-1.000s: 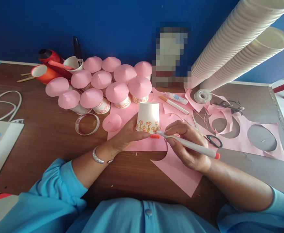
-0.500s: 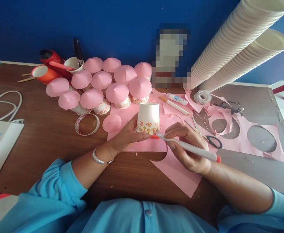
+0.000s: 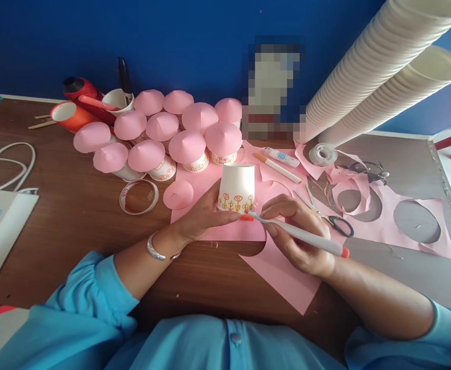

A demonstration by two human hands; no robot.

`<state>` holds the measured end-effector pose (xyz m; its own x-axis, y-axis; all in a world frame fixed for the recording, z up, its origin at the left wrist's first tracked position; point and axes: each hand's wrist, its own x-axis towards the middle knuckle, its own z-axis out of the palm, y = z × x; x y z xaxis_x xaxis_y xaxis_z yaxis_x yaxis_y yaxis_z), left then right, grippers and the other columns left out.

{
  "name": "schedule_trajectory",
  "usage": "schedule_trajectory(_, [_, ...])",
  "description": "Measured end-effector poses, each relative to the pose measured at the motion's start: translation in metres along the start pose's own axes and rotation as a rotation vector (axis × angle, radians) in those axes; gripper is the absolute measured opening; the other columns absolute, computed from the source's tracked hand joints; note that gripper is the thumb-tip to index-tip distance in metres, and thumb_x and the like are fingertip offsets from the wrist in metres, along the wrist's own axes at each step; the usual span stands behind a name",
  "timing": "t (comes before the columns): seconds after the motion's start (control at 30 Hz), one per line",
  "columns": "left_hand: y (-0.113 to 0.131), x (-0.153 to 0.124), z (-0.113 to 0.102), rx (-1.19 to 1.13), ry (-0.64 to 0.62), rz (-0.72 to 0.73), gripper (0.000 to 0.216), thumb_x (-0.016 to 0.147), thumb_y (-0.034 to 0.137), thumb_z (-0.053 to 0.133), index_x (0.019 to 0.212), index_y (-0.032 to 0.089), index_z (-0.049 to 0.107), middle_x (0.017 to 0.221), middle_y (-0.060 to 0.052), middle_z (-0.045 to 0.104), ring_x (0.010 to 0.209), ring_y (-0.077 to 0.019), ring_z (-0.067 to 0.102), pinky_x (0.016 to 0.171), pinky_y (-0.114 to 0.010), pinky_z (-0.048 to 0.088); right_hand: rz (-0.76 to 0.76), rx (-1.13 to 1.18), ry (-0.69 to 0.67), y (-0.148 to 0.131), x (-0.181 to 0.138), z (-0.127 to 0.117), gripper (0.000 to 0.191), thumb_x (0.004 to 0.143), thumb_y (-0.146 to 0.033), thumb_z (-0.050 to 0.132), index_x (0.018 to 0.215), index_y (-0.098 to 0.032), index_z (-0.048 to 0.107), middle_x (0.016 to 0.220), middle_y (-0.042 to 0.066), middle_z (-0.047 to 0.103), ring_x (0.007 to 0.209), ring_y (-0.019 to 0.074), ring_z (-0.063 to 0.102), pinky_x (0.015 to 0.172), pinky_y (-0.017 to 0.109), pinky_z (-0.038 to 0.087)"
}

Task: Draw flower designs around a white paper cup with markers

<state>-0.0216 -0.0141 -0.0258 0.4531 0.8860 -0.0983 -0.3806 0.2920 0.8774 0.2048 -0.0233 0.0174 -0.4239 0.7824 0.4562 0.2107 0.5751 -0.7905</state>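
Observation:
An upside-down white paper cup [image 3: 236, 180] is held by my left hand [image 3: 204, 216], with the thumb along its lower rim. Orange and yellow flowers are drawn around the rim end. By that thumb's tip sits a small orange-red piece [image 3: 247, 218], perhaps a marker cap; how it is held is hidden. My right hand [image 3: 298, 234] grips a white marker [image 3: 310, 238] with an orange-red end, and its tip meets the cup near the rim. Pink paper [image 3: 225, 231] lies beneath both hands.
Several cups with pink cone roofs [image 3: 187, 147] crowd the back left. Right of my hands lie scissors [image 3: 340, 226], a second marker [image 3: 277, 168], clear tape [image 3: 323, 154] and cut pink paper. Tall stacks of paper cups [image 3: 383, 67] lean at the back right; a power strip [image 3: 7, 231] sits left.
The view has shifted very slightly. My hands, the cup and the marker keep nearly the same positions, with the marker tip still by the cup's rim.

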Motion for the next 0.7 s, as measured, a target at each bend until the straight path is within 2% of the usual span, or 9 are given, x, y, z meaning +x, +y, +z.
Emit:
schedule_trajectory(0.37, [-0.001, 0.000, 0.000, 0.023, -0.014, 0.017, 0.055, 0.081, 0.029, 0.089, 0.131, 0.026, 0.065, 0.117, -0.008, 0.077, 0.107, -0.0269, 0.074, 0.092, -0.039, 0.060, -0.024, 0.087, -0.004, 0.000, 0.001, 0.000, 0.013, 0.097, -0.012, 0.064, 0.106, -0.021, 0.067, 0.090, 0.005, 0.071, 0.080, 0.0190, 0.072, 0.070, 0.034, 0.060])
schedule_trajectory(0.5, [0.000, 0.000, 0.001, -0.005, -0.005, 0.005, 0.058, 0.079, 0.028, 0.091, 0.131, 0.026, 0.067, 0.124, -0.008, 0.075, 0.111, -0.0279, 0.072, 0.094, -0.041, 0.061, -0.006, 0.156, 0.059, 0.003, -0.001, -0.001, 0.008, 0.103, -0.023, 0.063, 0.109, -0.022, 0.069, 0.093, 0.006, 0.072, 0.085, 0.0213, 0.073, 0.073, 0.037, 0.060])
schedule_trajectory(0.6, [0.001, 0.000, 0.001, -0.051, -0.028, 0.001, 0.055, 0.081, 0.028, 0.089, 0.132, 0.026, 0.068, 0.121, -0.008, 0.075, 0.115, -0.0298, 0.072, 0.097, -0.045, 0.062, 0.007, 0.182, 0.110, 0.007, -0.002, -0.001, 0.013, 0.106, -0.032, 0.064, 0.113, -0.023, 0.068, 0.097, 0.006, 0.073, 0.085, 0.0208, 0.072, 0.073, 0.037, 0.059])
schedule_trajectory(0.7, [0.001, -0.001, 0.002, -0.102, -0.025, -0.020, 0.051, 0.083, 0.027, 0.087, 0.131, 0.026, 0.068, 0.123, -0.009, 0.075, 0.119, -0.0317, 0.072, 0.100, -0.050, 0.062, 0.000, 0.167, 0.167, 0.011, -0.003, 0.002, 0.018, 0.108, -0.037, 0.061, 0.117, -0.023, 0.068, 0.091, 0.004, 0.072, 0.078, 0.0187, 0.070, 0.072, 0.037, 0.058])
